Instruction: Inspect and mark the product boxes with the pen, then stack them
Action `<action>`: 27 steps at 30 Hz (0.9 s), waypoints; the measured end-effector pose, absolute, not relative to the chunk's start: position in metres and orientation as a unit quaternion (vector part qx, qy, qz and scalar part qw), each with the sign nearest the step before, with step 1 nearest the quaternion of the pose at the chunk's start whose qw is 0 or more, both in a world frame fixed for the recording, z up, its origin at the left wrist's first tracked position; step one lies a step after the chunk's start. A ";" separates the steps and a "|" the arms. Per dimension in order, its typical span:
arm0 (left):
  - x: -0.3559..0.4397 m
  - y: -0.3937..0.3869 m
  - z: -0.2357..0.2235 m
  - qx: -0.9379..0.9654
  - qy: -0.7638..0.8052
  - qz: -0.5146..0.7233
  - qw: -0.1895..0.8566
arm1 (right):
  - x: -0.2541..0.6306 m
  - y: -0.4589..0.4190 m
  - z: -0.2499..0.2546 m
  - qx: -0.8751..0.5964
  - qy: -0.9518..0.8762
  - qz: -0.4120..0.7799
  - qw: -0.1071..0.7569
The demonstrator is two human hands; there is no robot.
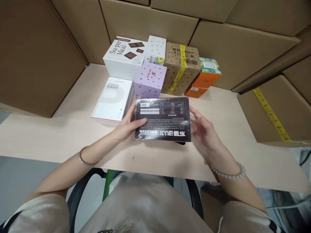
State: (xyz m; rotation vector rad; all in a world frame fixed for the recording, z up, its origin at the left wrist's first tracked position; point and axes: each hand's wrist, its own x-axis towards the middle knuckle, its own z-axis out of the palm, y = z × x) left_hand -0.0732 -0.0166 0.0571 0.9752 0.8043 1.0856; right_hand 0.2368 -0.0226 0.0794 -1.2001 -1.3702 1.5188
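A dark, shrink-wrapped box (162,119) with white print, turned upside down to me, is held up above the table between my hands. My left hand (131,122) grips its left side, thumb on the printed face and fingers behind. Against the right side rests my right hand (202,126), its fingers partly hidden behind the box. Just beyond stands a lilac box (150,77) with small dark marks. The white power bank box (112,97) lies to the left, close to my left hand. A small black thing (181,143) peeks out under the dark box; its kind is hidden.
At the back stand a white Su-per Meal box (123,64), a spotted white box (155,47), a brown carton with yellow tape (181,68) and orange boxes (204,79). Large cardboard boxes wall the table (116,158) at the left, back and right.
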 end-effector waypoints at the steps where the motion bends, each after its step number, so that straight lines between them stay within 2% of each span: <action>1: -0.072 -0.018 0.055 0.451 0.358 0.486 0.658 | 0.233 -0.027 0.080 -0.469 -0.535 0.594 0.375; 6: -0.064 -0.026 0.052 0.502 0.337 0.451 0.657 | 0.215 -0.049 0.083 -0.490 -0.568 0.528 0.398; 15: -0.058 -0.029 0.057 0.523 0.363 0.463 0.617 | 0.202 -0.045 0.084 -0.480 -0.560 0.525 0.424; 24: -0.067 -0.021 0.032 0.647 0.317 0.464 0.516 | 0.202 -0.045 0.079 -0.509 -0.518 0.552 0.409; 27: -0.069 -0.020 0.030 0.692 0.310 0.484 0.437 | 0.209 -0.046 0.077 -0.502 -0.543 0.532 0.412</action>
